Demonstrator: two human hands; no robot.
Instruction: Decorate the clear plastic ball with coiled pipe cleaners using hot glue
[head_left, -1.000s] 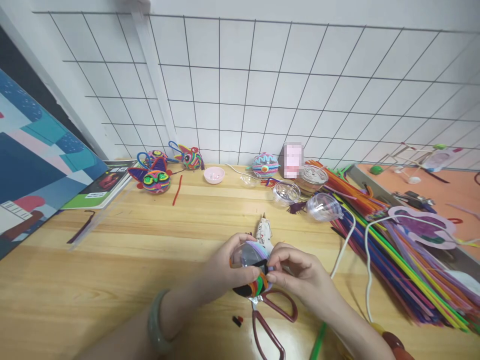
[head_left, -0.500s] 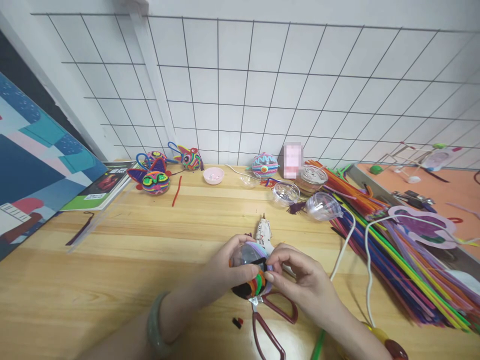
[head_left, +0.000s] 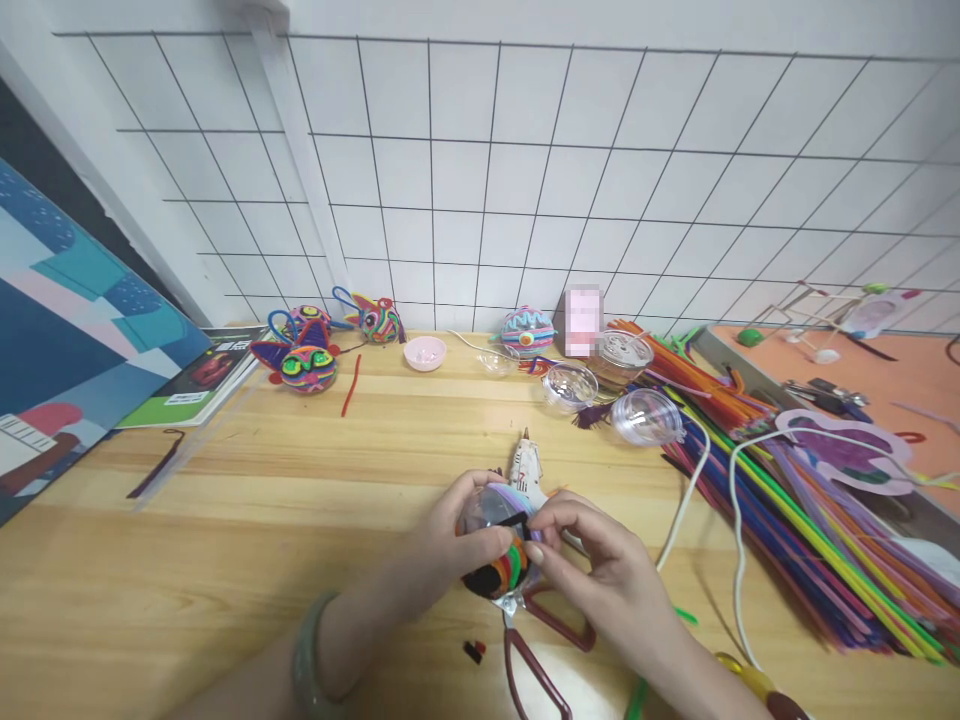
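Observation:
My left hand (head_left: 442, 545) is wrapped round a clear plastic ball (head_left: 491, 512) partly covered in coloured pipe cleaners, held just above the wooden table (head_left: 262, 540). My right hand (head_left: 600, 565) pinches a black pipe cleaner strip (head_left: 511, 522) against the ball's right side. A white glue gun (head_left: 526, 466) lies just behind the ball. Red-handled scissors (head_left: 536, 650) lie under my hands.
A big heap of coloured pipe cleaners (head_left: 810, 500) fills the right side, crossed by a white cord (head_left: 739, 540). Clear ball halves (head_left: 645, 415), a pink bowl (head_left: 424, 352) and finished pipe-cleaner figures (head_left: 300, 362) stand along the back. A book (head_left: 199, 380) lies left.
My hands with the ball have stayed almost in place; the fingers of my right hand shifted slightly along the ball. The view tilted a little.

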